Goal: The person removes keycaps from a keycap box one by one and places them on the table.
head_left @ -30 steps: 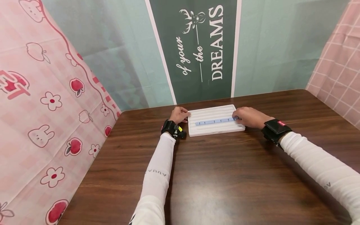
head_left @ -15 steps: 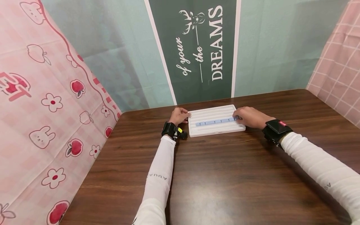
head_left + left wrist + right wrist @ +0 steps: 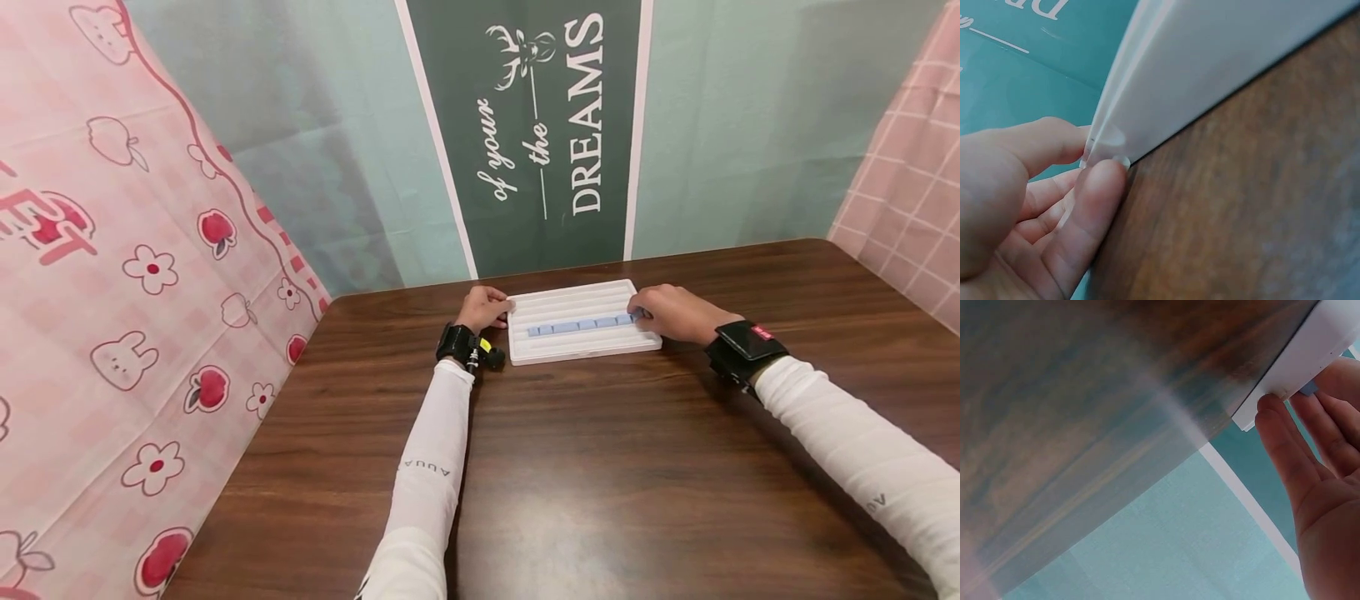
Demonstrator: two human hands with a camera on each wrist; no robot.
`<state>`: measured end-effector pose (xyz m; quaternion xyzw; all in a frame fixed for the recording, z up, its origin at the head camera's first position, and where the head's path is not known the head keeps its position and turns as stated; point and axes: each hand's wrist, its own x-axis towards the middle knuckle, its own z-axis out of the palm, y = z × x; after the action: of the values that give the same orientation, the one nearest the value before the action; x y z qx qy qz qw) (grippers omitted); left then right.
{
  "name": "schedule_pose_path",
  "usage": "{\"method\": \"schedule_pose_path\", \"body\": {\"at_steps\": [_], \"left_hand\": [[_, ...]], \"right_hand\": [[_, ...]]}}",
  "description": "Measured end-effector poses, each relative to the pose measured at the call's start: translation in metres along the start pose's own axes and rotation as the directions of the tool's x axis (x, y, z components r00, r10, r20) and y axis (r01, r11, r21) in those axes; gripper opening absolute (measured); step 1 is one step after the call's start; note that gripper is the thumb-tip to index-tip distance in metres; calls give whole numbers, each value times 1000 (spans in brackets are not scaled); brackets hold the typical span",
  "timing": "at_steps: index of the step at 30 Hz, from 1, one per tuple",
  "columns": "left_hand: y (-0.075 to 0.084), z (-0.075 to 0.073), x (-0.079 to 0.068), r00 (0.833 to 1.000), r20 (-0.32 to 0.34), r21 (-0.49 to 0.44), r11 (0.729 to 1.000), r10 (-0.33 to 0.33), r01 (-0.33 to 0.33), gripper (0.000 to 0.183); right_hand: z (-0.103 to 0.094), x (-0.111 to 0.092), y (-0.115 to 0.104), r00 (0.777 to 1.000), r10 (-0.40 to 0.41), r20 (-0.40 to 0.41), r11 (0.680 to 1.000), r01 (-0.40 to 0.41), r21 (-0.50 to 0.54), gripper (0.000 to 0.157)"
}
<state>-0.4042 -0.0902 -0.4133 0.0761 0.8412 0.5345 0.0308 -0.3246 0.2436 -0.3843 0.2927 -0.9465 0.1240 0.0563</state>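
Observation:
A white ridged tray (image 3: 592, 342) lies near the far edge of the wooden table, with a row of light blue keycaps (image 3: 566, 326) along one of its grooves. My left hand (image 3: 482, 308) pinches the tray's left edge; in the left wrist view, thumb and forefinger of that hand (image 3: 1041, 194) meet at the corner. At the row's right end, my right hand (image 3: 675, 312) pinches the last keycap, mostly hidden by the fingers. A bit of blue keycap (image 3: 1308, 389) shows between those fingers in the right wrist view, while one fingertip touches the tray's side (image 3: 1291, 369).
Brown wooden table (image 3: 570, 467) extends in front of the tray. Behind it hangs a green cloth (image 3: 555, 242) with white lettering. A pink patterned curtain (image 3: 195, 333) borders the left side, and a pink checked cloth (image 3: 907, 175) the right.
The head view has shifted slightly, so everything appears a little further right. Both hands keep their places on the tray and the keycap row.

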Motion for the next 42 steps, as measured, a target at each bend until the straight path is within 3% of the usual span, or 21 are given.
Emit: {"method": "schedule_pose_path", "body": {"at_steps": [11, 25, 31, 42], "left_hand": [[5, 3, 1, 1000, -6, 24, 1000, -6, 6, 26], [7, 5, 6, 1000, -7, 19, 1000, -20, 20, 27], [8, 5, 5, 1000, -10, 53, 999, -14, 14, 27], [6, 1, -3, 999, -26, 48, 998, -35, 36, 28]], "right_hand": [[-3, -2, 1, 1000, 19, 5, 1000, -19, 13, 18], [-6, -6, 1, 998, 63, 0, 996, -63, -60, 18], [-7, -7, 3, 996, 87, -28, 996, -88, -11, 20], [-4, -5, 4, 996, 31, -78, 999, -28, 42, 26]]}}
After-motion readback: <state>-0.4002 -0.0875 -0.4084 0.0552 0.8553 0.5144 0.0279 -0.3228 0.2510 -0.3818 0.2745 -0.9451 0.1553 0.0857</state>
